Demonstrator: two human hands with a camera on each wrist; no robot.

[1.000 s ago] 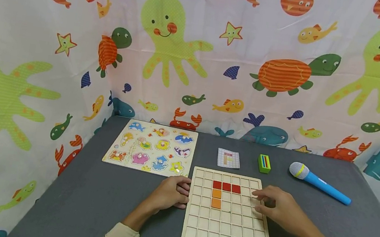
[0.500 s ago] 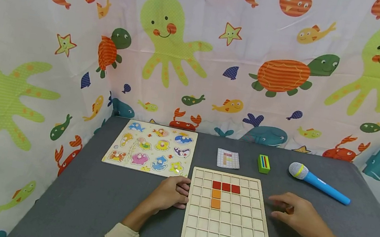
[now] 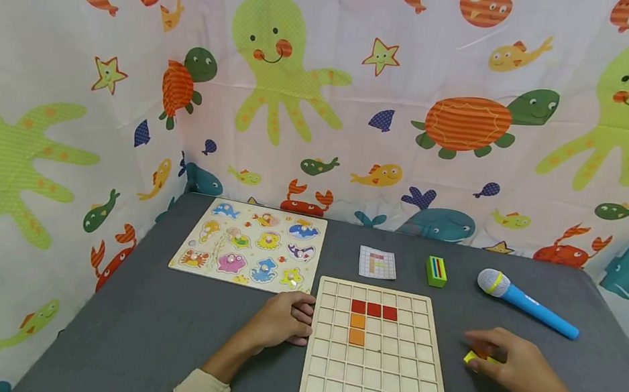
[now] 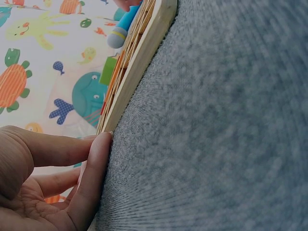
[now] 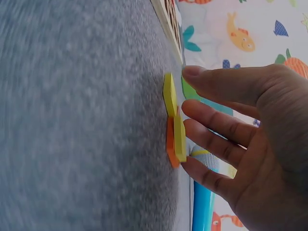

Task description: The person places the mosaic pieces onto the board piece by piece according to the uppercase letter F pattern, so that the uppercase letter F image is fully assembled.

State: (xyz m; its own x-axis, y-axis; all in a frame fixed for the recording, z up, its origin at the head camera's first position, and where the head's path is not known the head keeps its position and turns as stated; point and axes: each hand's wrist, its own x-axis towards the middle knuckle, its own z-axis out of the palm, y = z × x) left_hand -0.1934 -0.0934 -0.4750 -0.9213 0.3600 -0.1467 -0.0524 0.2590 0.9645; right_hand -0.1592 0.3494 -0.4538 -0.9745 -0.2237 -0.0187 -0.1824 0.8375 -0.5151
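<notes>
A light wooden grid board (image 3: 386, 373) lies on the grey table. Red tiles (image 3: 373, 310) form a short row in it, with orange tiles (image 3: 358, 328) running down from the row's left end. My left hand (image 3: 282, 320) rests against the board's left edge, its fingertips (image 4: 105, 139) right at the wooden side. To the right of the board, my right hand (image 3: 517, 365) hovers low over loose tiles, fingers loosely bent and thumb apart. In the right wrist view one yellow tile (image 5: 169, 94) lies below the thumb, and another yellow tile (image 5: 179, 137) leans over an orange tile (image 5: 170, 142) by the fingertips.
Behind the board lie a small pattern card (image 3: 377, 263), a green box (image 3: 436, 271) with coloured stripes and a blue toy microphone (image 3: 538, 313). A sea-animal peg puzzle (image 3: 253, 214) lies at the back left. A cloth printed with sea creatures (image 3: 335, 57) hangs around the table.
My right hand has moved from the board's right edge rightward to the loose tiles, bringing yellow into view under its fingers. The left hand has stayed at the board's left edge.
</notes>
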